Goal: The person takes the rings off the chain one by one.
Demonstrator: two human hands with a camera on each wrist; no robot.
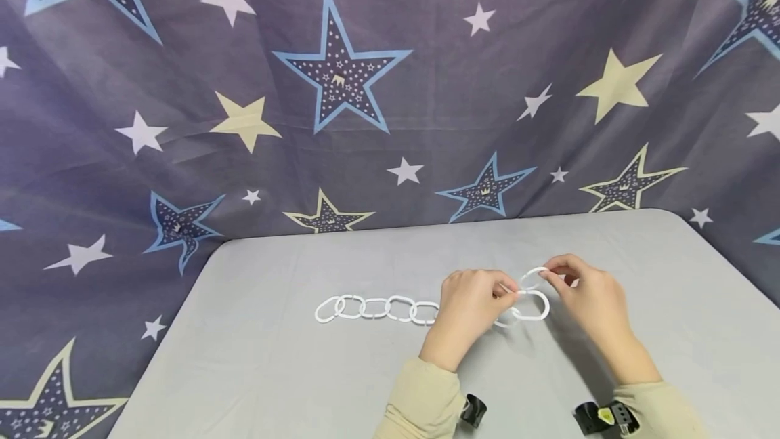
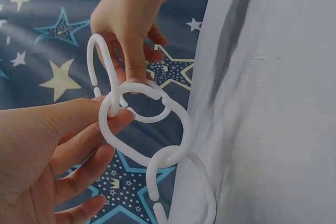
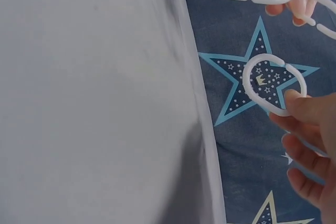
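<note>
A chain of white plastic links (image 1: 388,308) lies across the grey table and runs rightward under my left hand (image 1: 472,307). The thumb and forefinger of that hand pinch a link near the chain's right end, raised off the table. One end link (image 1: 546,307) sticks out to the right of those fingertips. My right hand (image 1: 591,297) pinches a single white link (image 3: 247,83) between thumb and forefinger. In the right wrist view this link has a small gap and appears apart from the chain. In the left wrist view it is partly behind the chain's links (image 2: 186,129).
The grey table (image 1: 244,364) has its far edge against a dark curtain (image 1: 426,107) printed with stars. Black wrist straps (image 1: 473,410) sit at both sleeves. The left part of the chain lies flat on the table.
</note>
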